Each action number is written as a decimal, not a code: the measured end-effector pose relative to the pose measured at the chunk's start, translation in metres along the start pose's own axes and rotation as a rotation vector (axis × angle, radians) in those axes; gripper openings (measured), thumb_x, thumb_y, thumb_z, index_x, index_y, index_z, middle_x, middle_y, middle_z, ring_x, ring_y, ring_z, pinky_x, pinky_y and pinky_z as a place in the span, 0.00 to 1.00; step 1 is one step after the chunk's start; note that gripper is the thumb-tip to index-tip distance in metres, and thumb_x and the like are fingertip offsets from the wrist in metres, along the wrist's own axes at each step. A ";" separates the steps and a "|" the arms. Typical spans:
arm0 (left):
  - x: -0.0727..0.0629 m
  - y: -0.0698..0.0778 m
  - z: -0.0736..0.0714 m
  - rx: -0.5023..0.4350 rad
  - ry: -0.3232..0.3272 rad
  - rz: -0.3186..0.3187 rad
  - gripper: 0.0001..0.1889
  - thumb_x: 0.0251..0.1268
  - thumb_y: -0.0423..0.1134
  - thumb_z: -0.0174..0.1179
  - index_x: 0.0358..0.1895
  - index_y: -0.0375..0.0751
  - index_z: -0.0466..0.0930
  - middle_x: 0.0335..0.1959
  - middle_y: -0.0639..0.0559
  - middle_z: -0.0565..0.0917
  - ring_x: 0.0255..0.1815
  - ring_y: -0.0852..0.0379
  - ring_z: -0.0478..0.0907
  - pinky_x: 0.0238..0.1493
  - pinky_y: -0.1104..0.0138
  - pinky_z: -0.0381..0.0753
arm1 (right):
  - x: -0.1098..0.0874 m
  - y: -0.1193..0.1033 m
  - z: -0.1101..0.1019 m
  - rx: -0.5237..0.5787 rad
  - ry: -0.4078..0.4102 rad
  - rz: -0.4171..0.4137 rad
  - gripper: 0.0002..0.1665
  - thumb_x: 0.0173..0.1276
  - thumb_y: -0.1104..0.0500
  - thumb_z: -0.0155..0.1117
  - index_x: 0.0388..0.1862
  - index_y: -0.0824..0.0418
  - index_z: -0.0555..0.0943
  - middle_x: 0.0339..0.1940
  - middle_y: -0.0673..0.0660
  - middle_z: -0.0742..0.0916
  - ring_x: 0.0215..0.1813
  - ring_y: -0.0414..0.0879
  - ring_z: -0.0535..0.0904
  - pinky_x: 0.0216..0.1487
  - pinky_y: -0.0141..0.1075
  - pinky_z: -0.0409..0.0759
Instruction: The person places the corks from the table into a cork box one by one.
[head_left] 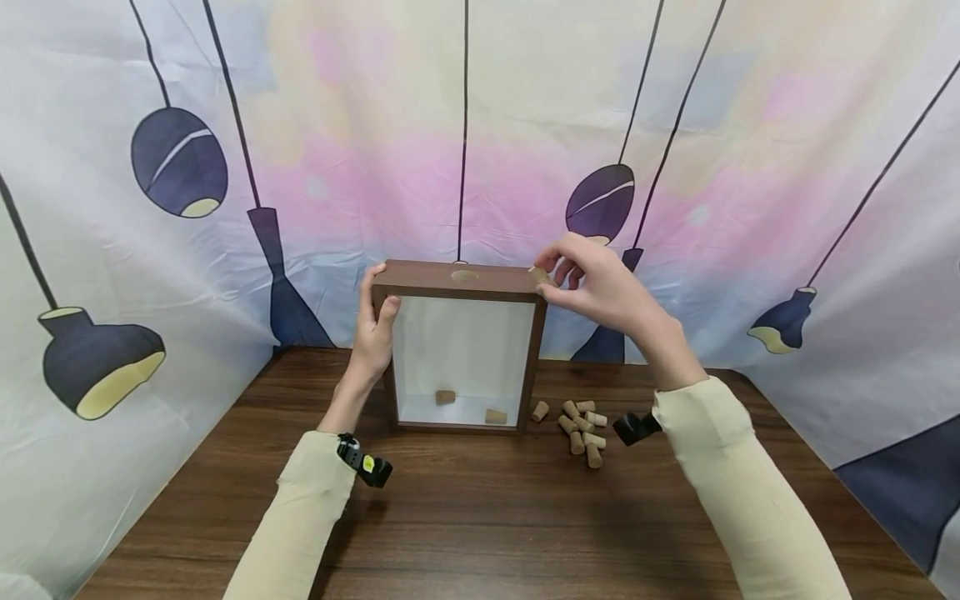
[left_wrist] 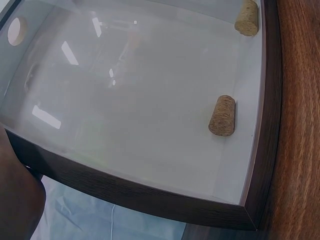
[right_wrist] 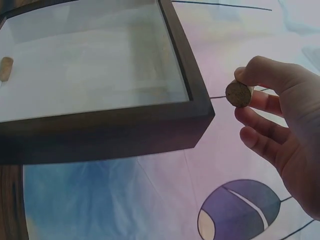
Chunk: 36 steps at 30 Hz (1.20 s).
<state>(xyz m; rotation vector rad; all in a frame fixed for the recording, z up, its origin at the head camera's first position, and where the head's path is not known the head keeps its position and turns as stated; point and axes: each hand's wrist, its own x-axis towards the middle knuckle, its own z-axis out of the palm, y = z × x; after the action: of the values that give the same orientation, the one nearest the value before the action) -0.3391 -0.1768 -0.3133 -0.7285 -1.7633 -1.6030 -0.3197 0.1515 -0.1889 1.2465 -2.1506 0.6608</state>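
A dark wooden shadow box (head_left: 457,282) with a clear front and a round hole (head_left: 465,275) in its top stands upright on the table. My left hand (head_left: 373,329) grips its upper left corner, thumb on the front edge. Near the upper right corner my right hand (head_left: 592,279) pinches a cork (head_left: 542,275) between thumb and fingertips; the right wrist view shows the cork (right_wrist: 238,94) end-on, beside the frame. Inside the box lie two corks, one cork (left_wrist: 222,116) toward the left and another cork (head_left: 496,416) toward the right.
Several loose corks (head_left: 583,423) lie in a pile on the brown wooden table (head_left: 465,517), right of the box. One cork (head_left: 540,411) sits apart, close to the box's lower right corner. Behind the table hangs a cloth (head_left: 375,167) printed with lamps.
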 end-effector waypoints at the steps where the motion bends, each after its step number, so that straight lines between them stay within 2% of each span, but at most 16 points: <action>1: 0.000 0.000 0.000 -0.002 0.000 -0.001 0.32 0.80 0.49 0.45 0.76 0.36 0.49 0.80 0.42 0.48 0.75 0.54 0.47 0.71 0.52 0.51 | 0.003 -0.001 0.001 0.002 -0.001 -0.001 0.13 0.62 0.66 0.71 0.46 0.61 0.82 0.41 0.54 0.85 0.37 0.42 0.81 0.37 0.38 0.80; 3: 0.000 0.000 0.000 -0.003 0.001 0.001 0.32 0.80 0.49 0.45 0.76 0.36 0.49 0.80 0.41 0.48 0.75 0.55 0.48 0.71 0.54 0.51 | 0.009 -0.002 0.002 0.014 -0.013 0.016 0.13 0.62 0.65 0.70 0.46 0.60 0.81 0.42 0.54 0.84 0.37 0.42 0.82 0.38 0.40 0.81; 5: 0.000 0.001 0.000 0.000 0.000 -0.007 0.32 0.80 0.50 0.45 0.76 0.36 0.49 0.80 0.41 0.48 0.68 0.54 0.55 0.67 0.56 0.54 | 0.015 -0.004 0.004 0.024 -0.025 0.028 0.13 0.63 0.64 0.70 0.46 0.61 0.81 0.42 0.55 0.84 0.37 0.43 0.82 0.39 0.39 0.81; 7: -0.001 0.001 0.000 0.000 0.003 -0.007 0.32 0.80 0.50 0.45 0.76 0.36 0.49 0.80 0.39 0.48 0.68 0.53 0.56 0.67 0.56 0.54 | 0.022 -0.005 0.007 0.040 -0.042 0.050 0.13 0.64 0.63 0.70 0.47 0.61 0.81 0.43 0.55 0.83 0.38 0.43 0.81 0.42 0.41 0.82; 10: -0.001 0.000 0.000 0.002 0.006 -0.007 0.32 0.80 0.49 0.45 0.76 0.36 0.49 0.79 0.38 0.48 0.70 0.50 0.55 0.69 0.53 0.54 | 0.031 -0.006 0.013 0.053 -0.065 0.066 0.14 0.64 0.62 0.70 0.47 0.60 0.80 0.44 0.55 0.83 0.39 0.44 0.80 0.43 0.41 0.82; 13: -0.003 -0.002 0.000 0.000 0.003 -0.004 0.31 0.80 0.47 0.45 0.76 0.35 0.49 0.79 0.37 0.48 0.75 0.51 0.49 0.70 0.52 0.52 | 0.039 -0.007 0.019 0.053 -0.085 0.082 0.13 0.64 0.60 0.70 0.47 0.59 0.80 0.44 0.54 0.83 0.39 0.44 0.80 0.44 0.40 0.81; 14: -0.003 -0.003 0.001 0.004 0.002 -0.010 0.31 0.81 0.47 0.45 0.76 0.36 0.49 0.79 0.37 0.47 0.71 0.51 0.53 0.68 0.54 0.53 | 0.041 -0.008 0.021 0.049 -0.090 0.083 0.13 0.64 0.60 0.70 0.46 0.59 0.81 0.44 0.54 0.83 0.39 0.44 0.80 0.45 0.41 0.81; 17: -0.002 -0.004 0.002 0.002 -0.002 -0.020 0.30 0.81 0.47 0.45 0.76 0.37 0.49 0.80 0.40 0.47 0.64 0.53 0.54 0.64 0.58 0.53 | 0.050 -0.009 0.026 0.033 -0.104 0.085 0.13 0.63 0.59 0.70 0.45 0.59 0.81 0.42 0.54 0.83 0.38 0.45 0.81 0.45 0.41 0.81; 21: 0.001 -0.003 0.003 0.000 0.001 -0.020 0.31 0.80 0.49 0.45 0.77 0.37 0.49 0.80 0.42 0.46 0.60 0.53 0.55 0.62 0.60 0.54 | 0.061 -0.009 0.033 0.023 -0.125 0.110 0.13 0.63 0.59 0.71 0.45 0.59 0.80 0.40 0.54 0.83 0.37 0.45 0.81 0.46 0.41 0.81; 23: 0.002 -0.003 0.003 0.003 0.001 -0.018 0.32 0.80 0.50 0.45 0.77 0.38 0.48 0.80 0.41 0.45 0.52 0.53 0.59 0.59 0.60 0.55 | 0.065 -0.009 0.037 0.021 -0.133 0.128 0.13 0.62 0.60 0.71 0.44 0.59 0.79 0.40 0.55 0.82 0.38 0.45 0.81 0.46 0.41 0.81; 24: 0.002 -0.003 0.003 0.002 0.001 -0.018 0.33 0.80 0.51 0.45 0.77 0.38 0.48 0.80 0.41 0.45 0.53 0.55 0.59 0.59 0.61 0.55 | 0.066 -0.009 0.038 0.018 -0.135 0.136 0.14 0.62 0.61 0.72 0.44 0.60 0.79 0.40 0.55 0.82 0.38 0.45 0.82 0.46 0.40 0.81; 25: 0.002 -0.002 0.002 0.008 0.001 -0.020 0.33 0.80 0.51 0.45 0.77 0.38 0.48 0.80 0.42 0.45 0.46 0.56 0.60 0.55 0.62 0.58 | 0.068 -0.008 0.040 0.015 -0.138 0.143 0.14 0.62 0.61 0.72 0.44 0.60 0.79 0.40 0.55 0.82 0.38 0.45 0.82 0.46 0.39 0.81; 27: 0.001 -0.001 0.001 0.012 0.005 -0.025 0.33 0.79 0.52 0.46 0.77 0.39 0.49 0.80 0.41 0.45 0.46 0.59 0.60 0.54 0.63 0.58 | 0.070 -0.009 0.044 0.015 -0.149 0.152 0.14 0.63 0.61 0.72 0.44 0.60 0.78 0.40 0.56 0.82 0.38 0.46 0.82 0.46 0.38 0.81; 32: 0.001 0.002 -0.002 0.024 0.018 -0.036 0.35 0.78 0.56 0.46 0.77 0.40 0.49 0.80 0.41 0.45 0.33 0.66 0.59 0.46 0.67 0.60 | 0.077 -0.011 0.054 0.023 -0.155 0.169 0.13 0.64 0.61 0.71 0.41 0.60 0.76 0.39 0.55 0.82 0.39 0.46 0.83 0.46 0.36 0.80; 34: 0.001 0.002 -0.003 0.025 0.023 -0.037 0.36 0.77 0.57 0.47 0.77 0.40 0.49 0.80 0.41 0.45 0.24 0.65 0.53 0.39 0.68 0.61 | 0.080 -0.013 0.056 0.024 -0.150 0.178 0.13 0.64 0.61 0.71 0.41 0.60 0.75 0.39 0.55 0.82 0.39 0.46 0.83 0.46 0.36 0.80; 36: 0.001 0.003 -0.004 0.026 0.026 -0.042 0.36 0.77 0.58 0.47 0.77 0.40 0.49 0.79 0.43 0.47 0.22 0.67 0.53 0.33 0.71 0.60 | 0.082 -0.014 0.057 0.034 -0.147 0.193 0.13 0.63 0.61 0.71 0.40 0.60 0.75 0.38 0.55 0.82 0.39 0.46 0.84 0.46 0.36 0.80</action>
<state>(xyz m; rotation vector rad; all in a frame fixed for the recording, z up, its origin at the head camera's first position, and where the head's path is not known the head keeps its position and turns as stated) -0.3370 -0.1808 -0.3105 -0.6599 -1.7887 -1.6072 -0.3535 0.0579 -0.1728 1.1460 -2.4127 0.7061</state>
